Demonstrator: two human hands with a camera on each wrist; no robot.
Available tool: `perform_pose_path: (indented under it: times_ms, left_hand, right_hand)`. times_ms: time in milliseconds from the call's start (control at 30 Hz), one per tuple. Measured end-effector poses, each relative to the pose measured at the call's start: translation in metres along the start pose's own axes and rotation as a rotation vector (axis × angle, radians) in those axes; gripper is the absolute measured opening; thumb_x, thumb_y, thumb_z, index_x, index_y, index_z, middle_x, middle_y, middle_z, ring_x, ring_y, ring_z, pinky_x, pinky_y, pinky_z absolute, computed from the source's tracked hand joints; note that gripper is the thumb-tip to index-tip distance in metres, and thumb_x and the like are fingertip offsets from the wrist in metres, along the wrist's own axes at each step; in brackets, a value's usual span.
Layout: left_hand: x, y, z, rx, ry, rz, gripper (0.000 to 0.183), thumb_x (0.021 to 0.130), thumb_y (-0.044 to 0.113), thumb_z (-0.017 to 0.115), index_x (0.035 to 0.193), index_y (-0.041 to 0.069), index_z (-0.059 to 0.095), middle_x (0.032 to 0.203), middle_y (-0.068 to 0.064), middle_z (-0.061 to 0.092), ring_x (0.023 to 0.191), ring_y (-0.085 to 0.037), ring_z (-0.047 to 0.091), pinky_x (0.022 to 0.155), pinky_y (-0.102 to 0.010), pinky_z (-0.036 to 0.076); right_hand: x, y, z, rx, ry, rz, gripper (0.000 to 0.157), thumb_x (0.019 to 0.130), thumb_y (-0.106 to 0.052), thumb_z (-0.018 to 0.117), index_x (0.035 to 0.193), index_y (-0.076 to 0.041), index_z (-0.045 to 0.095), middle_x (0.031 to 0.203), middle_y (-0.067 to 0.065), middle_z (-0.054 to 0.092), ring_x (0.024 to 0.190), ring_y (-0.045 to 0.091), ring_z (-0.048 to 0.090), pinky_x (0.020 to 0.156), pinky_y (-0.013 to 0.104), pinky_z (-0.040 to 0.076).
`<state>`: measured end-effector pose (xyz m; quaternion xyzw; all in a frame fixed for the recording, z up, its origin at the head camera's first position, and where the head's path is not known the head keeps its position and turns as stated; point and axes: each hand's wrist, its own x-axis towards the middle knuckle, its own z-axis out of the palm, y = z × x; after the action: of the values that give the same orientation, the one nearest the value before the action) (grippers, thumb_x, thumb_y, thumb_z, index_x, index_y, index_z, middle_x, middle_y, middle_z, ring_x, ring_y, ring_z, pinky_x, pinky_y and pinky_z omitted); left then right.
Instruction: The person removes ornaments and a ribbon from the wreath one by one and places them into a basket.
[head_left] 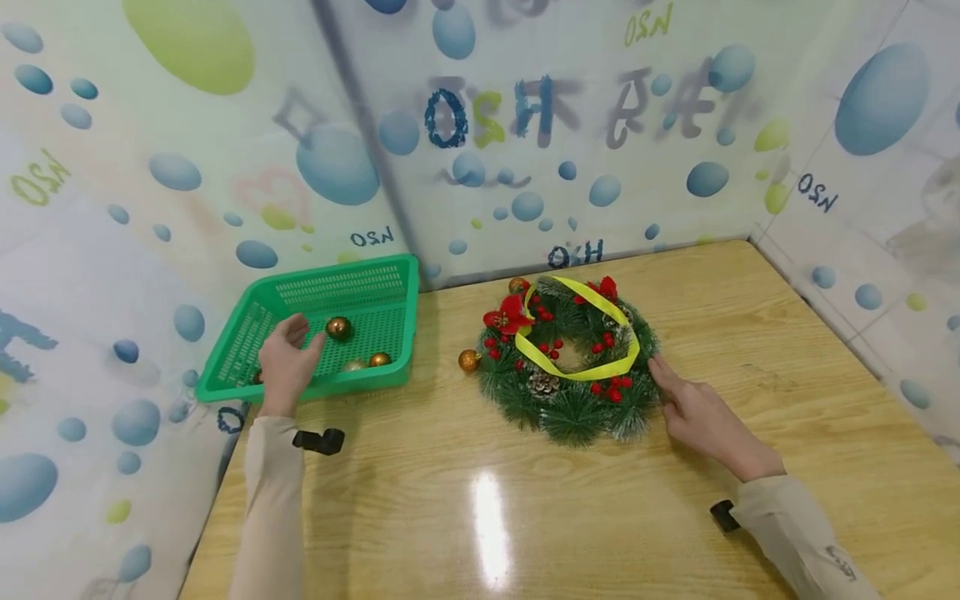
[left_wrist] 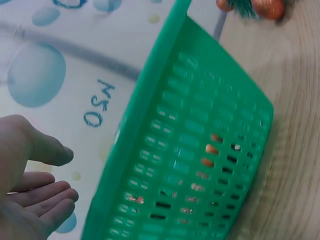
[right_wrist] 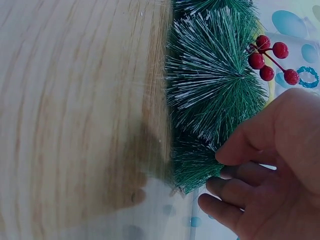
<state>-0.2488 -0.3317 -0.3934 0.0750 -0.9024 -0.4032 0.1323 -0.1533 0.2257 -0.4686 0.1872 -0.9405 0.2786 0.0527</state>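
Note:
A green wreath (head_left: pixel 577 417) with red flowers, red berries (right_wrist: pixel 266 73), pinecones and a yellow ribbon (head_left: pixel 577 372) lies on the wooden table. My right hand (head_left: pixel 705 421) is at its right edge, thumb and fingers pinching the needles (right_wrist: pixel 210 95). My left hand (head_left: pixel 288 362) is over the near left part of a green plastic basket (head_left: pixel 411 333), fingers spread apart and nothing between them. Inside the basket lie several baubles, among them a shiny brown bauble (head_left: pixel 339 328) and a gold bauble (head_left: pixel 380 359). In the left wrist view, the left hand (left_wrist: pixel 37 185) is beside the basket rim.
One gold glitter bauble (head_left: pixel 469 361) touches the wreath's left side, and another bauble (head_left: pixel 518 285) sits at its upper left. A wall (head_left: pixel 480 200) covered in printed bubbles rises behind the table (head_left: pixel 420 500). The basket stands at the table's left edge.

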Motion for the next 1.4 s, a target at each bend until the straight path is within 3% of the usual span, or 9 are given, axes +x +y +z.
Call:
perform_pose_path:
  times_ms: [233,633,1067,1400]
  left_hand:
    - [-0.006,0.023,0.017,-0.073,-0.016,0.110,0.054,0.102,0.019,0.061,0.149,-0.001,0.046,0.148,-0.024,0.053,0.139,-0.038,0.050,0.117,-0.046,0.044]
    - [-0.021,0.061,0.049,-0.141,-0.072,0.224,0.048,0.100,0.012,0.064,0.144,-0.002,0.051,0.141,-0.023,0.058,0.132,-0.038,0.056,0.114,-0.044,0.048]
    - [-0.039,0.086,0.095,-0.236,-0.125,0.295,0.043,0.096,0.003,0.067,0.137,-0.006,0.057,0.134,-0.024,0.063,0.127,-0.037,0.061,0.110,-0.042,0.052]
    - [-0.053,0.097,0.125,-0.261,-0.183,0.283,0.043,0.096,0.004,0.067,0.137,-0.003,0.058,0.136,-0.021,0.063,0.128,-0.034,0.060,0.111,-0.041,0.051]
  right_hand:
    - [-0.001,0.001,0.000,-0.006,0.002,-0.001,0.065,0.085,0.015,0.050,0.148,0.015,0.036,0.148,0.038,0.039,0.043,0.000,0.020,0.046,0.021,0.031]
    - [0.001,0.000,-0.001,0.003,-0.012,0.012,0.065,0.086,0.014,0.049,0.149,0.015,0.035,0.150,0.038,0.037,0.045,0.002,0.018,0.047,0.022,0.030]
    - [-0.001,-0.001,0.000,0.021,-0.021,0.024,0.065,0.086,0.014,0.049,0.150,0.014,0.034,0.151,0.037,0.036,0.042,0.002,0.020,0.045,0.022,0.030]
    - [-0.002,0.001,0.000,0.035,-0.023,0.022,0.066,0.087,0.014,0.050,0.151,0.013,0.033,0.152,0.037,0.034,0.041,0.002,0.020,0.043,0.022,0.030]
